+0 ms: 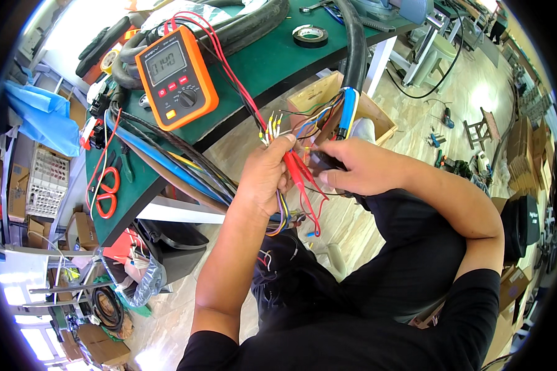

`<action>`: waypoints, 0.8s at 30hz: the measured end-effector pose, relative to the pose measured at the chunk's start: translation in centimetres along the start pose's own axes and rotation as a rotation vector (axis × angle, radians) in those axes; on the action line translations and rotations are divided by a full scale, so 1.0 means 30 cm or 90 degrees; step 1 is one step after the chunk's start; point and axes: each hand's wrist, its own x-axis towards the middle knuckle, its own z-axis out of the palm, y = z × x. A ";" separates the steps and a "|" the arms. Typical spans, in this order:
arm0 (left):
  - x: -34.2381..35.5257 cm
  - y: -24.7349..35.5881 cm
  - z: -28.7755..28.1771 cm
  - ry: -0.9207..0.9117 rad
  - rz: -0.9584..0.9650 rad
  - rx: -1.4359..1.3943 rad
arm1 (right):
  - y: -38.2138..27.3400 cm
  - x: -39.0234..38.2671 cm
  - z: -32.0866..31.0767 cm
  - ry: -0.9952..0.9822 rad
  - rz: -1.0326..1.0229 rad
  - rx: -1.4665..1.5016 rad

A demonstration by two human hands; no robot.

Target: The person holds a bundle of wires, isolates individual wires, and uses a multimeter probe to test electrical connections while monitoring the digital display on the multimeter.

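My left hand (267,176) is closed round a bundle of thin wires (275,130), their ends tipped with yellow and white sleeves. Red insulated clips (296,172) hang beside its fingertips, with thin red loops below them. Close on the right, the thumb and fingers of my right hand (362,166) pinch a dark piece (325,161), mostly covered by the hand. Red and black leads (235,77) run from an orange handheld meter (176,77) on the green table down to my left hand. A thick black cable (354,55) with blue and coloured cores (348,111) comes down behind my hands.
On the green table (263,52) lie a roll of black tape (310,36), red-handled scissors (107,193) and thick black hoses (241,34). An open wooden box (377,114) stands below the table edge. A lined bin (148,278) is at lower left; a small stool (479,130) stands far right.
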 end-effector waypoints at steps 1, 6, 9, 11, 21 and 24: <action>0.004 -0.006 -0.004 -0.008 0.006 -0.004 | 0.007 0.007 0.013 0.023 0.011 0.063; 0.004 -0.004 0.006 0.000 0.014 -0.024 | -0.002 0.040 0.074 0.122 -0.017 0.125; 0.005 -0.017 -0.013 -0.016 0.032 -0.008 | -0.019 0.045 0.065 0.106 0.030 0.064; -0.021 -0.017 -0.011 -0.014 0.067 0.023 | -0.040 0.030 0.024 0.083 0.089 0.041; -0.136 -0.009 -0.040 -0.138 0.178 0.150 | -0.063 0.006 0.043 0.248 -0.064 0.303; -0.172 -0.004 -0.023 -0.134 0.240 0.244 | -0.089 -0.006 0.039 0.225 -0.028 0.288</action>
